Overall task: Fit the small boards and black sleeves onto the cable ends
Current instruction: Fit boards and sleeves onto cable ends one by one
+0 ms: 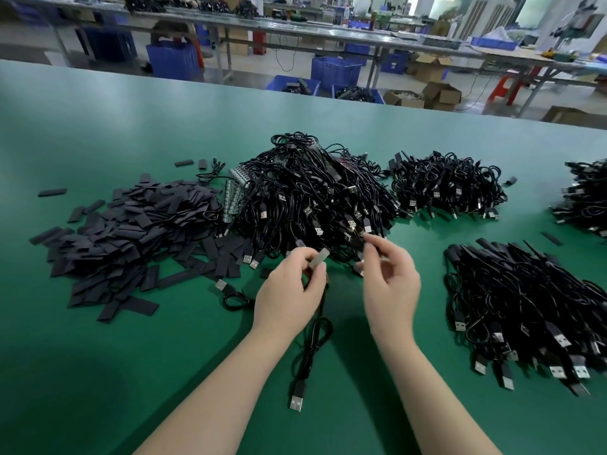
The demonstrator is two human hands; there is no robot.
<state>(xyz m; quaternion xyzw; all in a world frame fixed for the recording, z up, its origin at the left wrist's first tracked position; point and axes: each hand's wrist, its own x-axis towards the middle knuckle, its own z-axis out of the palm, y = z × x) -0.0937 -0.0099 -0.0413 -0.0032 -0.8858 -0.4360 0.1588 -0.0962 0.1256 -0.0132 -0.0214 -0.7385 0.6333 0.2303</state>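
Sprawling behind both hands, a tangled heap of black USB cables (315, 195) is seen on the green table (98, 372). A small pale board (320, 259) is pinched by the left hand (290, 290); something dark and blurred is pinched by the right hand (389, 280).

Matt green table (131, 133); matt black sleeves (124, 231) at left; glossy black cables (312, 192) (shiny metal plugs).

i can't read any text, label, brand or number here; whatever print the distant boxes (440, 93) may carry is too blurred.
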